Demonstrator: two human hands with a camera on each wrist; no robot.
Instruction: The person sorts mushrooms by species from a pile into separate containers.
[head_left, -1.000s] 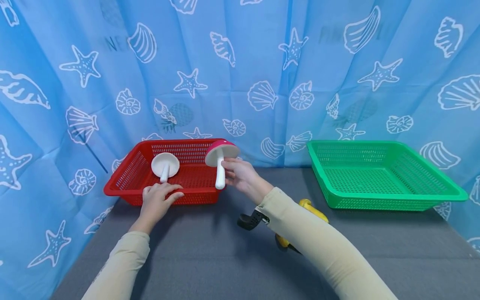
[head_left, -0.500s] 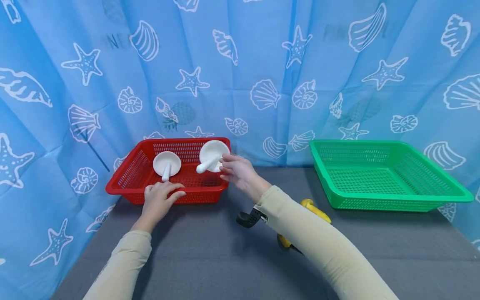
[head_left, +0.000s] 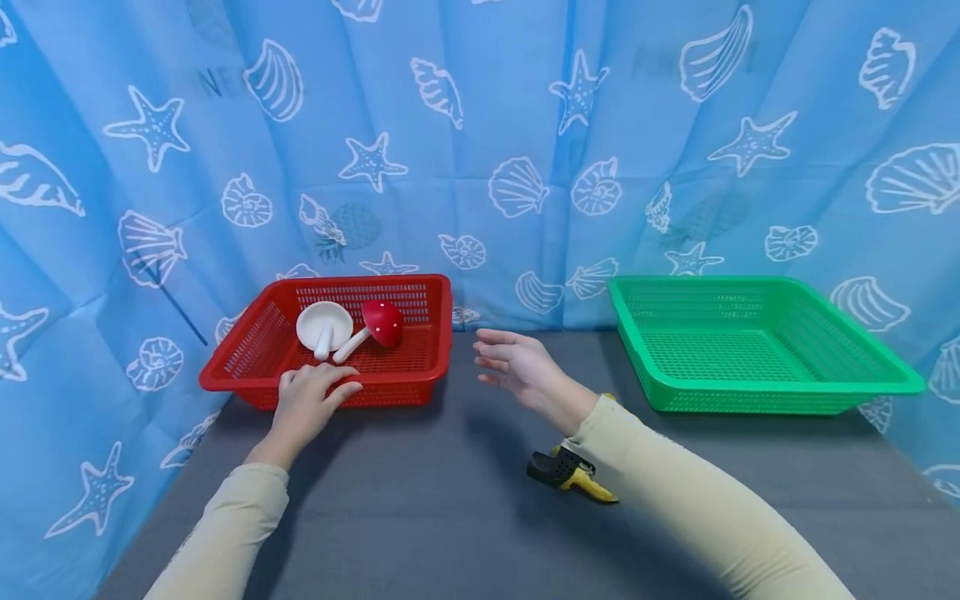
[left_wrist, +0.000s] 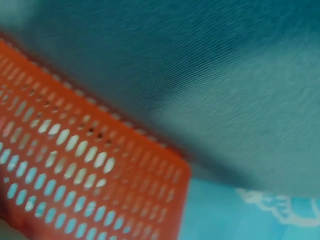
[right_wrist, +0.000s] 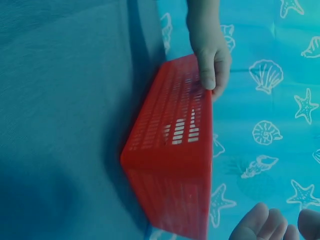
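Note:
My left hand (head_left: 306, 410) grips the near rim of the red basket (head_left: 401, 380). In the right wrist view its thumb (right_wrist: 208, 75) presses the outer wall and the fingers go over the rim. Two toy mushrooms lie inside, close together: one shows its white underside (head_left: 309, 323), stem toward me. The other has a red, white-dotted cap (head_left: 386, 322), its white stem pointing down left. To the right of the basket, my right hand (head_left: 521, 371) is raised over the table with fingers extended and nothing in it. The left wrist view shows the basket's perforated side (left_wrist: 100, 145).
A green basket (head_left: 780, 387) with nothing in it stands at the right. A yellow banana-like thing (head_left: 592, 487) lies on the grey table (head_left: 420, 517), partly hidden by my right forearm and its black wrist mount (head_left: 550, 468). A blue seashell curtain (head_left: 480, 125) hangs behind.
My right hand lowered the red-capped mushroom into the red basket, let it go and drew back to the right. My left hand stayed at the rim.

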